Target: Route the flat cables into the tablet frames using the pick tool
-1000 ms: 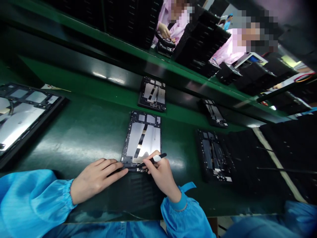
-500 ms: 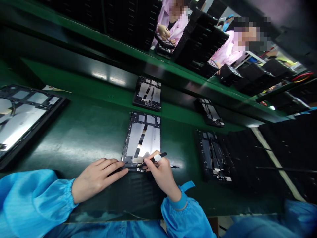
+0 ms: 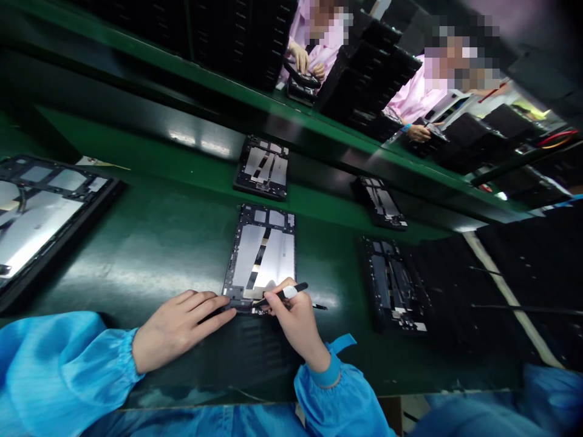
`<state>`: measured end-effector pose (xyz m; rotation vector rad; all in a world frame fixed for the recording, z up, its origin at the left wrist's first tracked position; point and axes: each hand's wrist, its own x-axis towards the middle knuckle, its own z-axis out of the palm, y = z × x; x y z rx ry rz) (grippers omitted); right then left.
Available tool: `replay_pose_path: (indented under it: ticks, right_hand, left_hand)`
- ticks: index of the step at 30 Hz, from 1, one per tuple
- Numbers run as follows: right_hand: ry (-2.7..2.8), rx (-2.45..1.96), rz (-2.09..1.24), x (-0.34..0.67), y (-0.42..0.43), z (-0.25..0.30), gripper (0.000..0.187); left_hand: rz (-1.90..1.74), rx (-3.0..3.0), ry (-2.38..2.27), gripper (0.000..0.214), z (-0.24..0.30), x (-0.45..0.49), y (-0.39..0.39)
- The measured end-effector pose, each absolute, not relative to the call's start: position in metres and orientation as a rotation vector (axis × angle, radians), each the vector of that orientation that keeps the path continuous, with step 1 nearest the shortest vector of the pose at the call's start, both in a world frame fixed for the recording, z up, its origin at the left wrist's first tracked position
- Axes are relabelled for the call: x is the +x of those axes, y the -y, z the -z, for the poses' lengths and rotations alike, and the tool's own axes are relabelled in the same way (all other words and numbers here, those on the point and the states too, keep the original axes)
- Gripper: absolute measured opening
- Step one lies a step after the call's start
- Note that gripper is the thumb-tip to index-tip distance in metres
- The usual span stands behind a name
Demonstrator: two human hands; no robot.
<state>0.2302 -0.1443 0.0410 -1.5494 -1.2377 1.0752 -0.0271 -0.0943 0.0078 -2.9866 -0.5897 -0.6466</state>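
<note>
An opened tablet (image 3: 243, 255) lies in front of me, its silvery inside facing up with a dark ribbon cable (image 3: 260, 258) running down it. My left hand (image 3: 182, 321) lies with fingers stretched out, fingertips touching the tablet's lower left corner. In my right hand (image 3: 296, 312), the fingers are closed around black tweezers (image 3: 298, 287) with a white patch. Their tip points down at small parts along the tablet's lower edge. The exact contact at the tip is too small to tell. A thin dark tool (image 3: 320, 307) shows just right of this hand.
Opened tablets lie at the left (image 3: 50, 194), at the back (image 3: 265, 167), at the back right (image 3: 381, 203) and at the right (image 3: 394, 285). Behind a green ledge (image 3: 337, 130) stand black stacks (image 3: 364, 73) and co-workers in pink (image 3: 334, 36).
The two tablets at the back have shifted slightly left. My hands have hardly moved. Across the ledge, a co-worker's hand now reaches a dark device at the right.
</note>
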Motion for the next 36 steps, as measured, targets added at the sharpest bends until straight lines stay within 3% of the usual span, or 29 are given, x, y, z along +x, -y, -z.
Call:
replay_pose_path:
  ticks: [6, 19, 28, 33, 36]
  right_hand:
    - [1.242, -1.558, -1.078, 0.23, 0.144, -0.042, 0.016]
    - [1.245, -1.565, -1.118, 0.228, 0.142, -0.043, 0.019]
    - [1.379, -1.557, -0.745, 0.232, 0.149, -0.039, 0.015]
    - [1.351, -1.36, -0.681, 0.235, 0.152, -0.037, 0.005]
    - [1.266, -1.317, -0.544, 0.244, 0.153, -0.037, 0.01]
  left_hand:
    - [0.534, -2.961, 0.584, 0.051, -0.011, -0.025, 0.096]
    - [0.522, -2.969, 0.641, 0.049, -0.009, -0.017, 0.098]
    - [0.53, -3.155, 0.657, 0.057, -0.012, -0.023, 0.092]
    - [0.797, -3.075, 0.61, 0.029, -0.009, -0.022, 0.077]
    - [0.732, -3.082, 0.461, 0.029, -0.013, -0.006, 0.07]
